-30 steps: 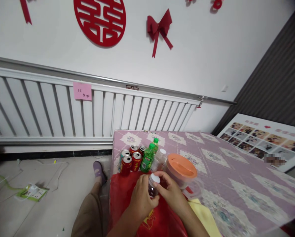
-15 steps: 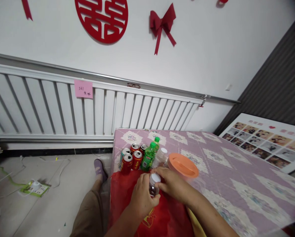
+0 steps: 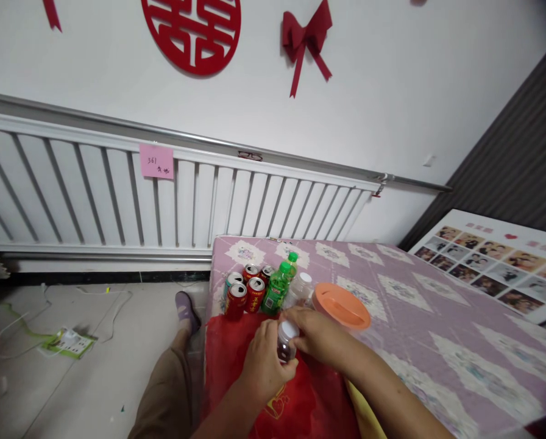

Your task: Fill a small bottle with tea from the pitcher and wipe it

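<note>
A small clear plastic bottle with a white cap (image 3: 288, 331) stands upright over a red cloth (image 3: 236, 366), something dark showing through its wall. My left hand (image 3: 267, 353) is wrapped round its left side and front. From the right, my right hand (image 3: 312, 329) grips it near the cap, its thumb at the neck and its fingers partly hidden behind. Just beyond my hands are several drink cans (image 3: 255, 294), two green bottles (image 3: 276, 289) with green caps, and another clear bottle with a white cap (image 3: 300, 289). An orange plastic lid or basin (image 3: 341, 305) lies right of them.
The bed or table has a purple floral cover (image 3: 419, 292). A white radiator (image 3: 236, 195) runs along the wall behind it. At the right leans a photo board (image 3: 496, 262). Cables and a green-and-white packet (image 3: 69, 342) lie on the floor to the left.
The view has shifted slightly, so the surroundings sit a little differently in it. Both hands keep hold of the bottle in nearly the same place.
</note>
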`<state>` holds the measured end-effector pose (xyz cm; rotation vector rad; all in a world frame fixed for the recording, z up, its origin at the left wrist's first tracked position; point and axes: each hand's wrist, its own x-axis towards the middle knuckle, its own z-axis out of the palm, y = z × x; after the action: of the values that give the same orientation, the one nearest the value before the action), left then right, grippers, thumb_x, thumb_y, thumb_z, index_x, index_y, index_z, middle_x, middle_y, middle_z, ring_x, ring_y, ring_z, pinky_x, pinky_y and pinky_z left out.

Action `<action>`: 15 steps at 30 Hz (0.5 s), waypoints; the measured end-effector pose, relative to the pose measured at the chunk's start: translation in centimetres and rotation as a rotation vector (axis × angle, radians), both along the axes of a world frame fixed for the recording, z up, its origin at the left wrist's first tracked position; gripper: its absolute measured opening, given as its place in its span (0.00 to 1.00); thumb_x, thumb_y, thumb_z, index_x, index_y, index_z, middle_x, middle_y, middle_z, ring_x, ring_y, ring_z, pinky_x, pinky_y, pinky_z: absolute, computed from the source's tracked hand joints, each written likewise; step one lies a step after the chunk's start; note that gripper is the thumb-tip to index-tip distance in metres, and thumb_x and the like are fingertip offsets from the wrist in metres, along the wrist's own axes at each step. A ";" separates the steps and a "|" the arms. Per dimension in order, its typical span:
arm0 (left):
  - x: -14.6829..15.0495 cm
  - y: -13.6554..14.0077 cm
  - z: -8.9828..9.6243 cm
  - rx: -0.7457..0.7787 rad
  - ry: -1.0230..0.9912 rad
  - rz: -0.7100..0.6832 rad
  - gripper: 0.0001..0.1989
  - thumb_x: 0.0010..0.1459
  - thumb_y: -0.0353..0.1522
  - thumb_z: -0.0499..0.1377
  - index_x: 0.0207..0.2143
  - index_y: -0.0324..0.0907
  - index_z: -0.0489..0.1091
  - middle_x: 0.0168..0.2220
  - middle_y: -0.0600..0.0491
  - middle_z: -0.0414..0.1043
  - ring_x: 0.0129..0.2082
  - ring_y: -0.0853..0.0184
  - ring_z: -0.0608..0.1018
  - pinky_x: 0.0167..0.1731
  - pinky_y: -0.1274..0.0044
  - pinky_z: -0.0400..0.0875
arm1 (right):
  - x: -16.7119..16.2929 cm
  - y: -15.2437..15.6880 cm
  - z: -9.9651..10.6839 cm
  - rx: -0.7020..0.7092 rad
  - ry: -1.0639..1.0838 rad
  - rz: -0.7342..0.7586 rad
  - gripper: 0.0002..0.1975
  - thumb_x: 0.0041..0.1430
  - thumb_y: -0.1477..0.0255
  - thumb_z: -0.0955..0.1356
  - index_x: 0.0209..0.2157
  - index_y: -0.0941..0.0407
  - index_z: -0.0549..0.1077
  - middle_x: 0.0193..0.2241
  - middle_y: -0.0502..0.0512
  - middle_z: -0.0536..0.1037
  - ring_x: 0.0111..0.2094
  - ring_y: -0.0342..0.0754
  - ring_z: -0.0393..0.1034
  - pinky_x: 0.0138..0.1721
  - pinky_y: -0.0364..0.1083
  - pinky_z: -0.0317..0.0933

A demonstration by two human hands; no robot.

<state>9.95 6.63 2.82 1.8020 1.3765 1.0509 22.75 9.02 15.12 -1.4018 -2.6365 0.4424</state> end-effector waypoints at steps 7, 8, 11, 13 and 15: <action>0.0 0.1 0.0 0.018 -0.018 -0.009 0.26 0.43 0.29 0.61 0.48 0.42 0.61 0.47 0.48 0.67 0.50 0.57 0.70 0.52 0.69 0.65 | -1.3 -0.3 0.9 0.066 -0.184 -0.149 0.07 0.48 0.73 0.70 0.32 0.57 0.75 0.31 0.59 0.81 0.32 0.52 0.74 0.30 0.44 0.56; 0.0 0.1 0.0 0.018 -0.018 -0.007 0.27 0.43 0.29 0.61 0.48 0.42 0.61 0.47 0.47 0.67 0.50 0.57 0.70 0.52 0.68 0.65 | -1.5 -0.5 0.9 0.078 -0.208 -0.176 0.07 0.49 0.72 0.71 0.33 0.58 0.76 0.31 0.61 0.81 0.33 0.54 0.75 0.30 0.45 0.56; 0.0 0.1 -0.1 0.020 -0.035 -0.003 0.27 0.43 0.29 0.61 0.48 0.42 0.61 0.48 0.47 0.67 0.51 0.57 0.70 0.52 0.67 0.66 | -2.3 -0.9 1.0 0.107 -0.270 -0.256 0.10 0.51 0.69 0.71 0.35 0.60 0.76 0.33 0.67 0.82 0.35 0.58 0.76 0.32 0.46 0.59; 0.0 0.1 -0.3 0.043 -0.056 0.001 0.26 0.43 0.28 0.61 0.47 0.42 0.61 0.48 0.47 0.67 0.51 0.57 0.70 0.53 0.67 0.66 | -2.8 -1.2 1.1 0.122 -0.302 -0.312 0.13 0.54 0.66 0.70 0.36 0.61 0.76 0.33 0.70 0.82 0.36 0.60 0.77 0.33 0.48 0.61; 0.1 0.1 -0.5 0.087 -0.075 0.001 0.25 0.43 0.27 0.61 0.46 0.43 0.62 0.48 0.47 0.67 0.51 0.58 0.70 0.54 0.67 0.65 | -3.2 -1.6 1.1 0.135 -0.321 -0.359 0.18 0.58 0.61 0.68 0.38 0.63 0.76 0.34 0.74 0.81 0.38 0.63 0.77 0.34 0.50 0.63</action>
<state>10.03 6.71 2.35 1.8053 1.3051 1.1832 19.58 7.45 16.25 -1.9860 -2.4907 -0.0027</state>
